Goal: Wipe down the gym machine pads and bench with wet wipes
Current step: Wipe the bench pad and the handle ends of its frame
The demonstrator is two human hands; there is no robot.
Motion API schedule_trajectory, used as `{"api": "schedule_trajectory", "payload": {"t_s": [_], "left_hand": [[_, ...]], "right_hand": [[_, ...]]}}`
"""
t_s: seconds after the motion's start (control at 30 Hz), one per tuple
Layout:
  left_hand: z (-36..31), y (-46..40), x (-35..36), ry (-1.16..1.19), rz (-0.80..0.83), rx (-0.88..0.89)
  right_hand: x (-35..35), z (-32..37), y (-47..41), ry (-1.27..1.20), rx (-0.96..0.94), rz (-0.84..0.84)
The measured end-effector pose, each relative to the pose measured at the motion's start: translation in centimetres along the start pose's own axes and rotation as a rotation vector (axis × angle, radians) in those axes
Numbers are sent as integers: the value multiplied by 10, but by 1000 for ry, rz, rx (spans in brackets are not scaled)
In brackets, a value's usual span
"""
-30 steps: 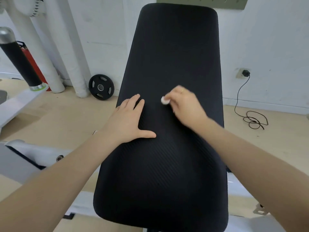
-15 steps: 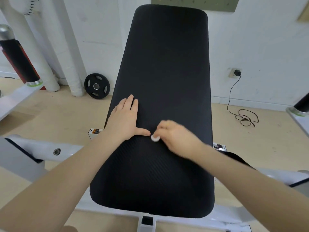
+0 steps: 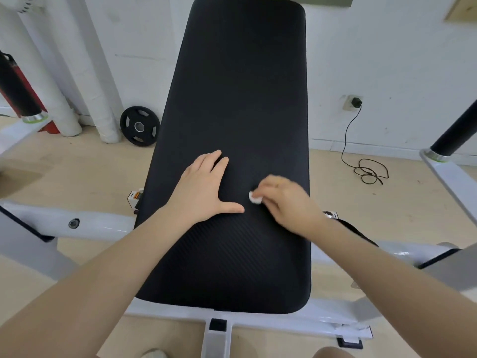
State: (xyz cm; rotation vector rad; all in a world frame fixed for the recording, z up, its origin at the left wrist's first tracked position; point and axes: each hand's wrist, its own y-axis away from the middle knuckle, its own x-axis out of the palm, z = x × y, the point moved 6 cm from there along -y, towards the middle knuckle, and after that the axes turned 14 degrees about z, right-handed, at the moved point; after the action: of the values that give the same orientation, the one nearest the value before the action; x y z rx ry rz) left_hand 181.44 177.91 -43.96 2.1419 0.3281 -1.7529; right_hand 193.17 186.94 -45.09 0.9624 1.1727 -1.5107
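**Wipe pinched on the black pad, left palm flat beside it**

The left hand [image 3: 204, 188] lies flat on the black bench pad [image 3: 242, 99], its fingers [image 3: 215, 161] straight and released, thumb spread out toward the right. Just past the tip of that thumb, the right hand [image 3: 286, 202] is blurred, but its fingers [image 3: 268, 188] appear curled round a small wadded white wet wipe [image 3: 255, 198], grasping it against the pad surface. Only a little of the wipe shows beyond the fingertips, on the side facing the left thumb.

The pad runs away from both hands toward a white wall. Nearer than the fingers, the pad's rounded end sits on a white machine frame [image 3: 98, 224]. Well off to the left of the left fingers, a black weight plate [image 3: 139, 126] leans at the foot of the wall; far right of the right fingers, a black cable [image 3: 366, 171] coils on the wooden floor.
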Motion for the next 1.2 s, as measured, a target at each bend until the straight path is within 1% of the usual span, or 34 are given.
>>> {"api": "schedule_trajectory", "payload": {"t_s": [0.07, 0.1, 0.13, 0.17, 0.23, 0.27, 0.3, 0.37, 0.4, 0.5, 0.63, 0.7, 0.77, 0.8, 0.83, 0.9, 0.93, 0.97, 1.03, 1.1, 1.2], "left_hand": [[-10, -3, 3, -39, 17, 9], [-15, -5, 5, -70, 25, 7], [-19, -7, 7, -107, 33, -1], [-21, -9, 8, -139, 37, -14], [-22, -11, 9, -160, 36, -42], [-22, -12, 10, -160, 38, -49], [-21, -12, 11, -160, 41, -54], [-20, -12, 12, -150, 41, -56], [-20, -13, 13, -140, 40, -56], [-19, -13, 14, -111, 36, -60], [-21, -10, 15, -118, 41, -70], [-23, -8, 16, -124, 47, -77], [-26, -4, 16, -142, 33, -92], [-27, -1, 15, -155, 13, -98], [-29, 3, 15, -164, -13, -99], [-31, 11, 15, -147, -63, -92], [-31, 15, 16, -128, -74, -85], [-32, 19, 19, -113, -71, -75], [-33, 28, 23, -84, -67, -51], [-34, 36, 26, -61, -74, -12], [-34, 46, 34, -61, -25, 20]], "right_hand": [[11, 13, 17, 11, -61, 84], [6, 11, 16, 16, -76, 77], [-5, 2, 10, 9, -63, 27], [-18, -13, 1, -13, -11, -61], [-52, -56, -17, -67, 174, -287], [-64, -77, -24, -78, 266, -356], [-71, -95, -31, -85, 340, -380], [-75, -117, -40, -79, 408, -352], [-74, -119, -41, -55, 382, -329], [-60, -100, -22, 5, 217, -273], [-20, -55, 34, -46, 56, -176], [2, -31, 57, -54, -27, -83], [7, -19, 66, -28, -89, 1], [-1, -22, 62, -34, -84, -14], [-15, -30, 54, -66, -22, -74], [-52, -61, 31, -102, 209, -282], [-65, -76, 18, -95, 303, -337], [-69, -86, 5, -104, 350, -328], [-61, -90, -11, -112, 345, -265], [-45, -76, -4, -69, 251, -256], [-16, -42, 33, -26, 111, -184]]}}
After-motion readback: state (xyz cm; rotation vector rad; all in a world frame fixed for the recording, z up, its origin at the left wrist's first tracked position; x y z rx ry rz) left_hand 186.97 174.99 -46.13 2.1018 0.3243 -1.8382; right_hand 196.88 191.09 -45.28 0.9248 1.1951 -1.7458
